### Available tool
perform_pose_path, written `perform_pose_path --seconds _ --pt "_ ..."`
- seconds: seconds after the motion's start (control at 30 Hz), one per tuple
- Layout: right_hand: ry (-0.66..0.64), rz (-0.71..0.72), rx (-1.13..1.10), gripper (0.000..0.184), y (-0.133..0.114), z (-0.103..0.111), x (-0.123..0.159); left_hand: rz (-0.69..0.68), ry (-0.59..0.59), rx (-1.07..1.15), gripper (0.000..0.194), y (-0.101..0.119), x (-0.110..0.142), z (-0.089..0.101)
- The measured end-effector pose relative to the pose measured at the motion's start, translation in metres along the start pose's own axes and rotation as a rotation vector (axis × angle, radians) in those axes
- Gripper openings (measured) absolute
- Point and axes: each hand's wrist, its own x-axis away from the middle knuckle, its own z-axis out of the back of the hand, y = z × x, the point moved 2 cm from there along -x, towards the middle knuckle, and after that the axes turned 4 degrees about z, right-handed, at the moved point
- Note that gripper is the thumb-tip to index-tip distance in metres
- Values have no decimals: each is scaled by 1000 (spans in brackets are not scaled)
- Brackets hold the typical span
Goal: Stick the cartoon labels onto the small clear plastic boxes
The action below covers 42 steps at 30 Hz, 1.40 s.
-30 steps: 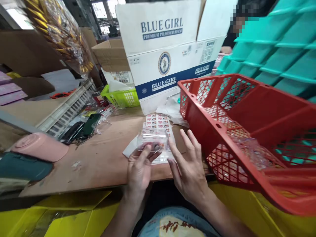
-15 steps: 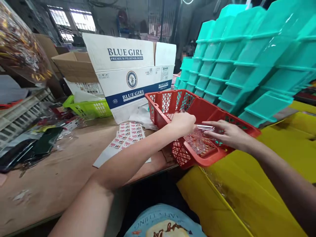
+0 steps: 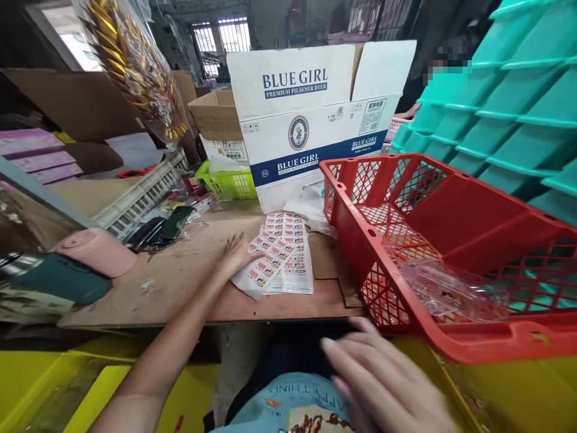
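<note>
My left hand [image 3: 237,255] lies at the left edge of the printed sticker sheets [image 3: 288,252], fingers spread and thumb over the paper. The sheets overlap on the wooden table [image 3: 189,264] and carry rows of pink and red pictures. Blurred by motion, my right hand [image 3: 383,376] hovers before my body, below the table's front edge. Its fingers are stretched out and nothing shows in them. To its upper right stands the red plastic basket [image 3: 392,264], holding clear plastic pieces [image 3: 455,294] near its front wall.
A white beer carton [image 3: 315,138] stands behind the sheets, beside a lime-green basket [image 3: 232,180]. Stacked turquoise bins [image 3: 509,114] rise at the right. A pink container [image 3: 97,249] and a white crate [image 3: 139,195] are at the left. Part of another person shows behind the bins.
Both hands have left the red basket. The left moved to the sticker sheets; the right came back toward my body, away from the shiny clear piece it was at. My view turned left.
</note>
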Motion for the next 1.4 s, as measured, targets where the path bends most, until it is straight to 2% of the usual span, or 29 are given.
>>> perform_pose_path --seconds 0.07,0.17,0.23,0.3,0.37,0.4,0.5,0.57,0.67,0.73,0.8,0.9,0.97,1.07,1.17,1.3,1.4 --pt "-85 -9 -97 42 9 -52 -22 68 -19 -10 52 -39 -1 -14" --pt "-26 -164 -157 30 58 -103 -61 65 -51 34 26 -60 8 -29" --pt "-22 -296 -55 33 99 -126 -87 54 -22 61 26 -64 14 -32" --pt "-57 -368 0 40 135 -146 -109 77 43 87 46 -69 16 -31" --pt "-110 -402 10 44 159 -167 -127 115 80 133 61 -75 14 -28" --pt "-138 -413 5 45 167 -178 -135 126 77 166 60 -78 11 -27" --pt "-206 -440 -39 53 179 -207 -150 121 32 295 42 -82 4 -27" --pt "-230 -454 -97 58 182 -218 -155 101 5 408 32 -80 4 -28" --pt "-235 -460 -208 42 189 -218 -157 92 -46 613 30 -74 14 -25" --pt "-222 -452 -277 28 193 -209 -153 116 -105 771 42 -68 23 -20" --pt "-214 -439 -325 27 197 -197 -146 157 -182 943 51 -62 29 -14" --pt "-223 -422 -331 33 198 -184 -134 214 -292 1155 44 -49 32 -11" --pt "-212 -416 -285 34 196 -178 -129 248 -323 1241 38 -41 30 -14" --pt "-109 -417 -157 25 185 -170 -124 303 -305 1356 33 -30 29 -24" --pt "-26 -370 -54 17 161 -167 -120 340 -244 1449 30 -21 32 -36" --pt "-59 -251 33 17 133 -178 -114 351 -209 1534 30 -7 36 -44" --pt "-29 -234 72 21 131 -186 -109 344 -202 1555 32 -1 40 -47"
